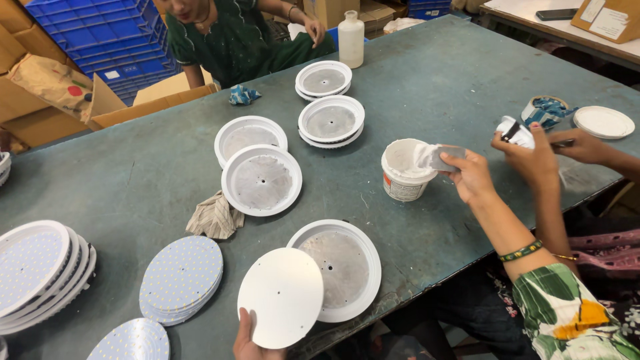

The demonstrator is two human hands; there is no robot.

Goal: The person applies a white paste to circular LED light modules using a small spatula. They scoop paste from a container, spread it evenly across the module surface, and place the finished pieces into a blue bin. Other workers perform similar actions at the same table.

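One hand (248, 341) shows at the bottom edge of the view, the wearer's own. Which of the two hands it is cannot be told with certainty; it reads as the left. Its fingers are curled round the lower rim of a flat white round plate (281, 297), thumb side on the face, gripping it at the edge. The plate is held tilted, its upper right edge overlapping a white round housing (347, 267) that lies open side up on the grey-green worktop (427, 87). The other hand is out of sight.

Just left of the plate lies a stack of round LED boards (181, 277); a further board (130, 341) sits below it, and a taller stack of white discs (37, 270) lies at the far left. A crumpled rag (215, 217) rests beside another housing (261, 180).

To the right, a co-worker's hand (470, 175) holds a scraper over a white paste tub (404, 170); a second person's hands (533, 150) work nearby. A white bottle (351, 39) stands at the far edge.
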